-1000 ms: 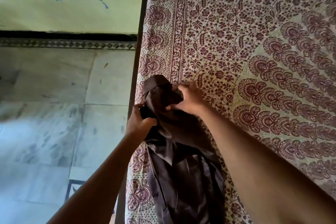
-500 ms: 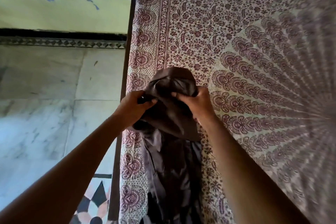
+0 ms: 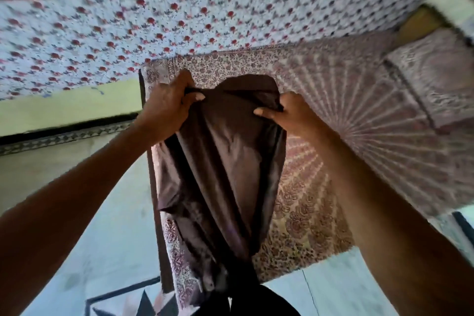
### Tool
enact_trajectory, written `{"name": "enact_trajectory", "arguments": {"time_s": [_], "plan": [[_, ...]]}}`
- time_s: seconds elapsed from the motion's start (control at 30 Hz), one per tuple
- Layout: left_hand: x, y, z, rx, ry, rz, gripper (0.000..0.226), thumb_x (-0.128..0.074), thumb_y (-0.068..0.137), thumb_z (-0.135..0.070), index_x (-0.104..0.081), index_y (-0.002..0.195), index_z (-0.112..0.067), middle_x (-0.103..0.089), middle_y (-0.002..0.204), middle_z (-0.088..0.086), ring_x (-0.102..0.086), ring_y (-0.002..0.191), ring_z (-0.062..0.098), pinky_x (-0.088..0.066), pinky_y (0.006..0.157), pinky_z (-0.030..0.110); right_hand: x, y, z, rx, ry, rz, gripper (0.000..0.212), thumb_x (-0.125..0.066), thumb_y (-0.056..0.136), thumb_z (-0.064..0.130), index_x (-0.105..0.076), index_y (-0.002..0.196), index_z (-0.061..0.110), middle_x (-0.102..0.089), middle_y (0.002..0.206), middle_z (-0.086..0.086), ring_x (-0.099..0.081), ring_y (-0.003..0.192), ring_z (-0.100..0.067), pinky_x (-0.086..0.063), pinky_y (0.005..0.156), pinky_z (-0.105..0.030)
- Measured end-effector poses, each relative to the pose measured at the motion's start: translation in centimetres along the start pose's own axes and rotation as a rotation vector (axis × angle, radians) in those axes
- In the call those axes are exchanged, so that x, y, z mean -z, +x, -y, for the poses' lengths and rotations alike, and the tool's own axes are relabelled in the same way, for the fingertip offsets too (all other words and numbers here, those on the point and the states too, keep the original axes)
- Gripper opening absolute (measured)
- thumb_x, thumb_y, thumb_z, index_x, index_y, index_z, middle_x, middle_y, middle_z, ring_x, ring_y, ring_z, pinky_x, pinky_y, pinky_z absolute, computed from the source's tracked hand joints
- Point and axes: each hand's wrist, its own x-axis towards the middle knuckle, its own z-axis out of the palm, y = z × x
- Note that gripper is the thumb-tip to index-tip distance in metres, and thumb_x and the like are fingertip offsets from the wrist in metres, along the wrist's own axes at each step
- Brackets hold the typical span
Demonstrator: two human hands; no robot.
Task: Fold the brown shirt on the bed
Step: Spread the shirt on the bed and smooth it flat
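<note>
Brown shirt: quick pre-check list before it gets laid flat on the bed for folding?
1. Left hand gripping the brown shirt at its top edge: ok.
2. Right hand gripping the other top corner: ok.
3. Shirt spread smooth between the hands: not ok, it hangs bunched and narrows at the bottom.
4. Bedspread bare where the shirt would land: ok.
5. Sleeves untwisted: cannot tell.

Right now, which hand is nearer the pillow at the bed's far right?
Right. The right hand grips the brown shirt on the side toward the pillow; the left hand grips its opposite side, farther away.
</note>
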Motion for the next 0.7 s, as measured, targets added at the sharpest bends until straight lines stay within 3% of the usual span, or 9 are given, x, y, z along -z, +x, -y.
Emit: {"name": "enact_trajectory", "arguments": {"time_s": [0.1, 0.17, 0.3, 0.37, 0.4, 0.47, 0.53, 0.6, 0.7], "plan": [[0.5, 0.3, -3.1, -0.102, 0.052, 0.026, 0.02, -0.056, 0.105, -0.028, -0.045, 0.109, -0.012, -0.058, 0.07, 0.015, -0.059, 0.062, 0.036, -0.052, 0.058, 0.051, 3.6, -1.8, -0.6, -0.016, -0.049, -0.085, 0.054, -0.074, 0.093, 0.041, -0.042, 0.062, 0.011, -0.034, 0.058, -0.003, -0.038, 0.051, -0.013, -0.022, 0.049, -0.027], [0.7, 0.9, -5.4, -0.149, 0.048, 0.002, 0.024, -0.052, 0.106, -0.032, -0.044, 0.112, -0.01, -0.059, 0.07, 0.016, -0.059, 0.06, 0.037, -0.051, 0.053, 0.05, 5.5, -3.0, -0.5, -0.002, -0.11, -0.085, 0.05, -0.066, 0.098, 0.041, -0.045, 0.067, 0.01, -0.038, 0.059, -0.005, -0.043, 0.053, -0.016, -0.025, 0.053, -0.031], [0.9, 2.1, -10.5, -0.231, 0.084, -0.078, 0.032, -0.047, 0.108, -0.035, -0.044, 0.116, -0.005, -0.053, 0.065, 0.007, -0.053, 0.053, 0.031, -0.043, 0.047, 0.043, 9.3, -4.7, -0.1, 0.017, -0.238, -0.196, 0.057, -0.058, 0.102, 0.044, -0.027, 0.062, 0.017, -0.026, 0.057, -0.004, -0.031, 0.049, -0.016, -0.022, 0.057, -0.036], [1.3, 2.7, -12.7, -0.265, 0.112, -0.107, 0.032, -0.048, 0.108, -0.034, -0.044, 0.115, -0.002, -0.048, 0.064, 0.004, -0.046, 0.051, 0.027, -0.04, 0.047, 0.041, 11.5, -5.0, -0.4, 0.036, -0.249, -0.218, 0.056, -0.058, 0.099, 0.05, -0.035, 0.064, 0.014, -0.034, 0.057, -0.007, -0.037, 0.05, -0.02, -0.029, 0.057, -0.037], [1.5, 3.1, -13.7, -0.268, 0.125, -0.126, 0.032, -0.048, 0.108, -0.033, -0.043, 0.114, -0.002, -0.047, 0.063, 0.003, -0.044, 0.051, 0.027, -0.039, 0.047, 0.041, 12.8, -5.3, -0.7, 0.051, -0.231, -0.226, 0.054, -0.062, 0.095, 0.054, -0.048, 0.069, 0.009, -0.045, 0.062, -0.01, -0.048, 0.055, -0.023, -0.037, 0.058, -0.039], [1.8, 3.6, -15.9, -0.26, 0.175, -0.168, 0.033, -0.05, 0.107, -0.035, -0.043, 0.114, -0.003, -0.045, 0.063, 0.001, -0.043, 0.052, 0.027, -0.036, 0.047, 0.038, 16.1, -6.4, -1.1, 0.082, -0.13, -0.172, 0.055, -0.081, 0.079, 0.057, -0.07, 0.103, 0.009, -0.07, 0.091, -0.007, -0.067, 0.084, -0.021, -0.054, 0.073, -0.036], [2.2, 3.9, -17.8, -0.246, 0.264, -0.197, 0.041, -0.046, 0.106, -0.044, -0.041, 0.116, -0.005, -0.048, 0.063, 0.005, -0.046, 0.052, 0.029, -0.035, 0.048, 0.036, 19.3, -7.7, -1.5, 0.114, -0.119, -0.038, 0.074, -0.096, 0.061, 0.05, -0.068, 0.122, 0.018, -0.068, 0.108, 0.009, -0.063, 0.097, -0.009, -0.052, 0.081, -0.026], [2.0, 4.0, -19.7, -0.222, 0.381, -0.217, 0.048, -0.039, 0.103, -0.056, -0.038, 0.115, -0.009, -0.05, 0.064, 0.009, -0.047, 0.052, 0.029, -0.036, 0.05, 0.036, 21.9, -8.3, -3.1, 0.125, -0.309, 0.052, 0.067, -0.1, 0.058, 0.043, -0.063, 0.11, 0.023, -0.06, 0.094, 0.015, -0.059, 0.087, -0.007, -0.046, 0.07, -0.023], [1.8, 4.3, -22.7, -0.213, 0.43, -0.212, 0.046, -0.055, 0.099, -0.054, -0.041, 0.11, -0.012, -0.044, 0.058, 0.002, -0.041, 0.051, 0.025, -0.036, 0.049, 0.036, 24.5, -7.1, -6.7, 0.114, -0.557, -0.095, 0.042, -0.089, 0.079, 0.033, -0.064, 0.102, 0.007, -0.058, 0.089, -0.008, -0.064, 0.094, -0.034, -0.046, 0.07, -0.036]]}}
